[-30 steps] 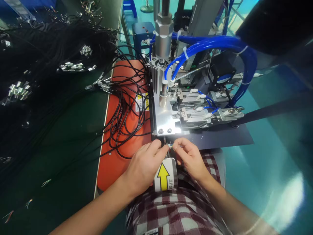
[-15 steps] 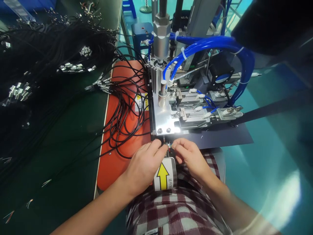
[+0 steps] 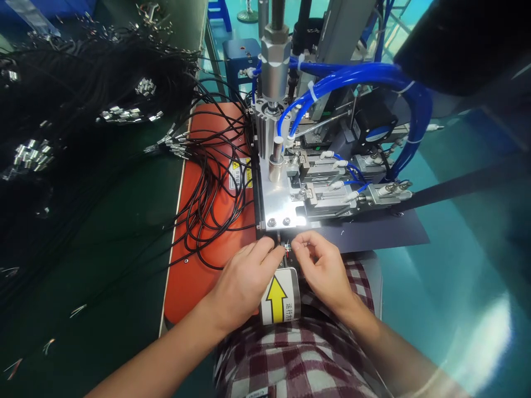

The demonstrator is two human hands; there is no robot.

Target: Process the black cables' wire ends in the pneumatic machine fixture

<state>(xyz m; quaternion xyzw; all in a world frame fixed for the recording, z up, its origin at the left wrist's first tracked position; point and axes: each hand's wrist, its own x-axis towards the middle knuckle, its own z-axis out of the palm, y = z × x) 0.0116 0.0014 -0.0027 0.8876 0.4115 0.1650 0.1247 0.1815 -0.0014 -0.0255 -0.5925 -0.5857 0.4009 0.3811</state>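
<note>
We have the thin wires [image 3: 287, 248] between our hands, just this side of the machine [image 3: 279, 199]. Our left hand [image 3: 246, 282] is curled right up to them; whether it grips them we cannot tell. Our right hand [image 3: 322, 266] is curled just beside them, and we cannot tell whether it pinches anything. Nearer us is an arrow label [image 3: 277, 304]. The orange board [image 3: 186, 293] bears looped cables [image 3: 202, 179]; the dark table [image 3: 103, 265] bears a heap [image 3: 103, 72] with metal ends [image 3: 33, 155].

The coloured wire ends [image 3: 287, 248] are too small to count; the top edge crops the black object [image 3: 460, 44].
</note>
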